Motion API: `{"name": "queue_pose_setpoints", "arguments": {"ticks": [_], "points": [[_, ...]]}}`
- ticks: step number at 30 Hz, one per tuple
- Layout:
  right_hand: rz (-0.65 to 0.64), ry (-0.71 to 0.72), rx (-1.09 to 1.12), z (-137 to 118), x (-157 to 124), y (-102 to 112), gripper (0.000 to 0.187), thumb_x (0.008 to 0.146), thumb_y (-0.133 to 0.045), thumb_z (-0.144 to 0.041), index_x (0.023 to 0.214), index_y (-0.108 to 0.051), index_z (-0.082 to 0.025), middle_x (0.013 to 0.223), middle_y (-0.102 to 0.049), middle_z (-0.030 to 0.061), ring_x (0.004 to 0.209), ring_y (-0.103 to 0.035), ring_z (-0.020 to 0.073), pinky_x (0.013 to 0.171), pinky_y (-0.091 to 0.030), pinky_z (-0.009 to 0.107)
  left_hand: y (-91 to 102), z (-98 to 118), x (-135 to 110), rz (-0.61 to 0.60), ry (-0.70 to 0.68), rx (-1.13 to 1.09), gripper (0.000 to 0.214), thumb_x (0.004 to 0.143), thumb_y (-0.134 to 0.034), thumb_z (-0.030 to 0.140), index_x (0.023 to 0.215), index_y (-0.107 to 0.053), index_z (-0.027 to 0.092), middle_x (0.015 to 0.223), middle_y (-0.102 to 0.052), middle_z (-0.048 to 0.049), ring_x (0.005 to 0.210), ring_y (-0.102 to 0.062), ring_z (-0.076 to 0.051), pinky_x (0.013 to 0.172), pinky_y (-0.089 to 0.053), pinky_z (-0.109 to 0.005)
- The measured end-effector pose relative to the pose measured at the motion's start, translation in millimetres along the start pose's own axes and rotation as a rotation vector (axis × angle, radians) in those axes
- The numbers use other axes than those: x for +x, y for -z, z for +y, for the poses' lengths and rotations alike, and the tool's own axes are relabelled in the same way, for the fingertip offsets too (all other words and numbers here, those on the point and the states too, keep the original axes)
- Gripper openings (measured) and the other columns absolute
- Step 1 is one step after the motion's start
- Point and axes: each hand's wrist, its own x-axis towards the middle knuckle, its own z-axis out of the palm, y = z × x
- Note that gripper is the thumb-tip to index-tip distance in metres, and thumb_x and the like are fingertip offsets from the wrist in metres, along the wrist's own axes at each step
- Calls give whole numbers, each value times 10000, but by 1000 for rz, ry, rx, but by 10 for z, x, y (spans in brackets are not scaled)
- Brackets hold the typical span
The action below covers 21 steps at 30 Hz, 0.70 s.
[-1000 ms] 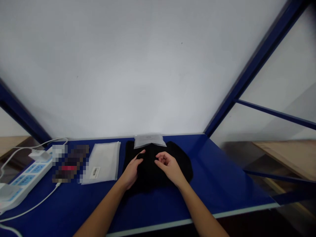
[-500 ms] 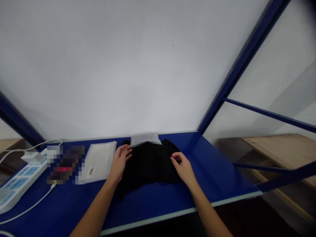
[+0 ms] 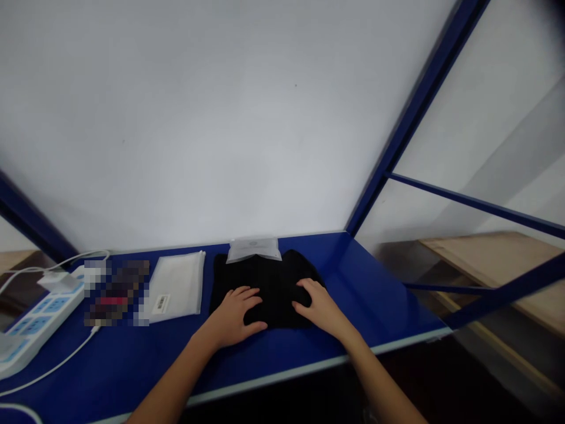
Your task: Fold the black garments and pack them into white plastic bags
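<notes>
A piece of black cloth (image 3: 276, 294), its kind not clear, lies fairly flat on the blue table (image 3: 353, 282). My left hand (image 3: 236, 315) rests on its lower left part, palm down, fingers spread. On the lower right part lies my right hand (image 3: 320, 306), thumb and fingers apart, fingertips touching the fabric. A translucent plastic bag (image 3: 253, 249) sits at the cloth's far edge, overlapping it. Left of the cloth is a frosted zip bag (image 3: 176, 288) with a barcode label (image 3: 161, 304).
A white power strip (image 3: 42, 321) with plugs and white cables (image 3: 57, 371) runs along the left side, beside a pixelated item (image 3: 117, 294). Blue frame posts (image 3: 410, 123) rise at both sides. A white wall (image 3: 247, 118) stands behind; wooden boards (image 3: 498, 265) are at right.
Both hands have come down onto the cloth; the left moved right and nearer me, its fingers spreading. The cloth's lower left corner no longer trails out, and the cloth looks flatter.
</notes>
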Motion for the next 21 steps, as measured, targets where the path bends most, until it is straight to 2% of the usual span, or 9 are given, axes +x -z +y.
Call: {"name": "queue_pose_setpoints", "arguments": {"ticks": [5,7,10,12,14,18,21], "points": [[-82,-61,226,-48,-232,224,206,750,-611,-183,950,-625,-228,951,-669,26,909,-624,242,825,-466,355,5,124,-243,53,3,-137,362,875,-625,509,1136,-702,272,1344,-626,-92,1294,-503,-311,1096,-371,-514],[-118,-109,289,-42,-304,315,183,775,-571,-191,952,-605,-224,935,-664,8,886,-620,223,786,-461,328,20,150,-310,61,41,-175,339,892,-606,486,1136,-689,265,1275,-657,-90,1216,-560,-287,1065,-407,-484],[-93,-168,327,21,-349,400,127,784,-559,-230,911,-558,-217,849,-627,-14,807,-593,195,712,-449,296,88,162,-323,78,119,-215,357,921,-554,491,1169,-648,252,1135,-695,-67,1066,-630,-243,975,-470,-405],[-49,-187,322,76,-341,414,148,779,-560,-256,920,-536,-221,822,-605,-21,779,-583,191,701,-453,298,151,158,-260,94,168,-227,362,951,-490,495,1171,-627,242,1043,-706,-49,942,-657,-216,874,-505,-352],[3,-197,292,119,-317,400,231,777,-550,-272,1003,-536,-223,886,-624,-2,835,-604,211,757,-474,329,201,149,-144,113,189,-174,377,959,-465,479,1198,-608,225,1043,-700,-55,892,-658,-210,830,-511,-339],[159,-193,186,163,-274,336,404,797,-510,-289,1194,-506,-215,1146,-636,79,1083,-606,262,961,-455,417,214,93,172,189,211,134,429,951,-485,411,1314,-548,190,1274,-612,-137,1150,-589,-284,969,-461,-408],[224,-189,121,154,-276,306,450,857,-491,-348,1287,-479,-214,1297,-588,109,1221,-555,271,1056,-409,437,177,-3,409,207,329,351,487,930,-523,346,1392,-486,196,1392,-523,-172,1250,-516,-348,979,-443,-483]]}}
